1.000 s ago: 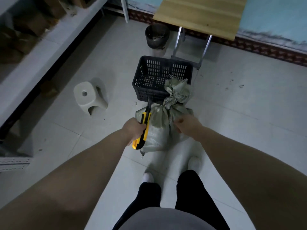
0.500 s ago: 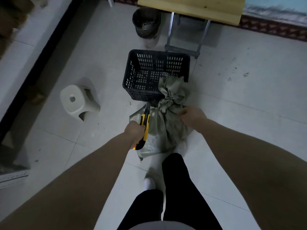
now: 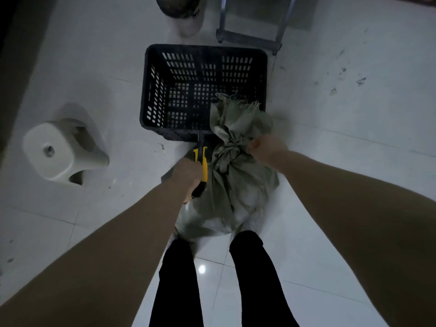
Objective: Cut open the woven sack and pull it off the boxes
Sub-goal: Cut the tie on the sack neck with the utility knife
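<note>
Your left hand (image 3: 188,173) is curled tight round the knife (image 3: 204,167) — yellow-and-black handle in the fist, blade end pointing away from you toward the crate (image 3: 151,95). Just right of that grip stands the sack (image 3: 238,187), its cloth right up against the handle; whether the blade meets the weave cannot be told. Your right hand (image 3: 266,148) pinches the sack at its tied neck, fingers closed on the bunched cloth beside the knot, so your two grips sit close together on either side of the neck. Beyond the right-hand grip the frayed mouth of the sack flares out and overlaps the crate's near right corner. On your side of both grips the sack's body bulges on the floor (image 3: 354,161), its bottom edge just ahead of your legs (image 3: 179,279) — what it holds is hidden. Past the knife's tip the black crate sits on the floor, slotted walls, open top. Well left of the knife grip stands a pale stool (image 3: 56,152) with a hole in its seat. Far beyond both grips, past the crate, a dark bin (image 3: 179,5) and a metal frame (image 3: 250,40) reach the top edge of view.
</note>
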